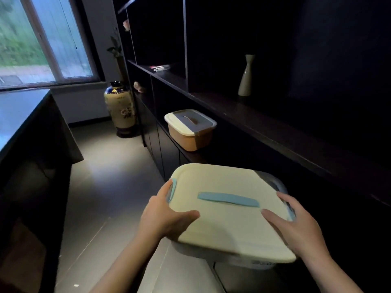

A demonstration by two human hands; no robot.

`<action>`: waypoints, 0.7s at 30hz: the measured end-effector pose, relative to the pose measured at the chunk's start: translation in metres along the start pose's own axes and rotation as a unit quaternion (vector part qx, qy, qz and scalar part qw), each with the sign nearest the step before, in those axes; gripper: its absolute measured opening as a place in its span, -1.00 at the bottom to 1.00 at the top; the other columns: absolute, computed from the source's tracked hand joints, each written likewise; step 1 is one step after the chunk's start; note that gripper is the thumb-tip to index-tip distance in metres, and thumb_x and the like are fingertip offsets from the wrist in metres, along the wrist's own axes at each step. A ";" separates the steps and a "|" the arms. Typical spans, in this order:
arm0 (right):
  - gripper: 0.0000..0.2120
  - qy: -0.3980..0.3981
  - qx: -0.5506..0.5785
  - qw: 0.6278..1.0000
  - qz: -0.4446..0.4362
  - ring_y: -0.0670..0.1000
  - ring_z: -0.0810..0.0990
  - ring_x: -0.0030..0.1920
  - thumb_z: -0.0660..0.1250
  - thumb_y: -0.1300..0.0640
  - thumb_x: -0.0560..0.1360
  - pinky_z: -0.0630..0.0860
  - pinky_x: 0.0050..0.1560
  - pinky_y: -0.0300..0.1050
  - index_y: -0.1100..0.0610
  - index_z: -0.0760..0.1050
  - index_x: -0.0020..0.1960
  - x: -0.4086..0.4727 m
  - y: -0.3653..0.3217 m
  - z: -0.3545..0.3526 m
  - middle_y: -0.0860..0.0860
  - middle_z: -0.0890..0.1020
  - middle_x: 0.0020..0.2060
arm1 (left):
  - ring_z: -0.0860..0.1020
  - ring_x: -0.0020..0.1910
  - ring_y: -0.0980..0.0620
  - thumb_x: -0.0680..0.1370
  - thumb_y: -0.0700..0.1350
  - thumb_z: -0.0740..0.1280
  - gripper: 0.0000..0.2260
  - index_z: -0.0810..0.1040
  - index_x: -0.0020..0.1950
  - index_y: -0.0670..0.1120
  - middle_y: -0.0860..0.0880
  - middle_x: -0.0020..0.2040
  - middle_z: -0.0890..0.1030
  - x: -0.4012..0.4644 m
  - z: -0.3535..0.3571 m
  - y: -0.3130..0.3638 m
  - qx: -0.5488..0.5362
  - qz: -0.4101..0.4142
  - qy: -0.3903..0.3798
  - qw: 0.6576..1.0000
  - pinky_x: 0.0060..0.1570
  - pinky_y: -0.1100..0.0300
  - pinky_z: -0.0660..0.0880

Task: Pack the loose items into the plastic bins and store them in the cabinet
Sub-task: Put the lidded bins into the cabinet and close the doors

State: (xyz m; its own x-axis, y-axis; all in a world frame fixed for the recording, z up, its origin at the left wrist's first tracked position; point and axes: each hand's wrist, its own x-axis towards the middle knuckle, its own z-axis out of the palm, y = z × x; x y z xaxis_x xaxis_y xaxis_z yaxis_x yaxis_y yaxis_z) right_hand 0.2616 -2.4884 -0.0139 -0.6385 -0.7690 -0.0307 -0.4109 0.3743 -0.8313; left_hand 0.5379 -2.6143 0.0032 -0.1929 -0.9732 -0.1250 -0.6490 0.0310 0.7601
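Observation:
A plastic bin with a cream lid (pixel 228 220) and a blue handle strip is held in front of me at the edge of the dark cabinet (pixel 275 132). My left hand (pixel 167 216) grips its left side, thumb on the lid, fingers by the blue latch. My right hand (pixel 296 220) grips the right side, thumb on the lid, fingers over the right latch. A second bin (pixel 190 129), orange with a cream and grey lid, stands farther along the cabinet's low shelf.
A white slim vase (pixel 246 76) stands on the shelf above. A large patterned floor vase (pixel 119 108) with a plant is at the cabinet's far end. A dark counter (pixel 23 115) runs along the left, with grey floor between. A window is at the back left.

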 end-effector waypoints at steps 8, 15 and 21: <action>-0.40 0.074 -0.050 0.982 0.166 0.24 0.61 -0.03 0.35 -0.33 0.35 0.50 -0.09 0.01 -0.29 0.24 0.33 0.070 0.006 0.053 0.08 0.59 -0.15 | 0.37 0.34 -0.07 0.13 0.16 0.60 0.03 0.11 0.48 0.17 -0.01 0.42 0.36 0.172 0.043 0.012 0.024 0.062 -0.131 0.989 0.28 -0.05 0.35; -0.34 0.150 -0.167 0.942 0.251 0.21 0.60 0.06 0.15 -0.39 0.44 0.49 -0.01 -0.01 -0.20 0.14 0.47 0.111 -0.012 0.115 0.12 0.67 -0.01 | 0.33 0.40 0.00 0.12 0.15 0.60 0.07 0.09 0.51 0.17 0.04 0.45 0.32 0.300 0.062 0.021 0.023 0.134 -0.249 0.959 0.34 0.08 0.32; -0.49 0.126 -0.398 0.901 0.116 0.06 0.45 0.25 -0.17 -0.30 0.54 0.28 0.20 0.07 -0.26 0.20 0.44 0.145 -0.070 0.185 -0.05 0.36 0.41 | 0.22 0.42 -0.10 0.22 0.21 0.54 -0.08 0.20 0.48 0.06 -0.03 0.41 0.36 0.366 0.077 0.047 0.072 0.168 -0.276 0.944 0.33 -0.05 0.32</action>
State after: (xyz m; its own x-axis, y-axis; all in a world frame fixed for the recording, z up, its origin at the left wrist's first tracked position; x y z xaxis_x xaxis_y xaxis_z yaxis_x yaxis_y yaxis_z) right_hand 0.3183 -2.7225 -0.0626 -0.8540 -0.5170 0.0585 -0.5194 0.8404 -0.1549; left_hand 0.3801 -2.9519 -0.0557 -0.7335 -0.6371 -0.2368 -0.5693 0.3854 0.7262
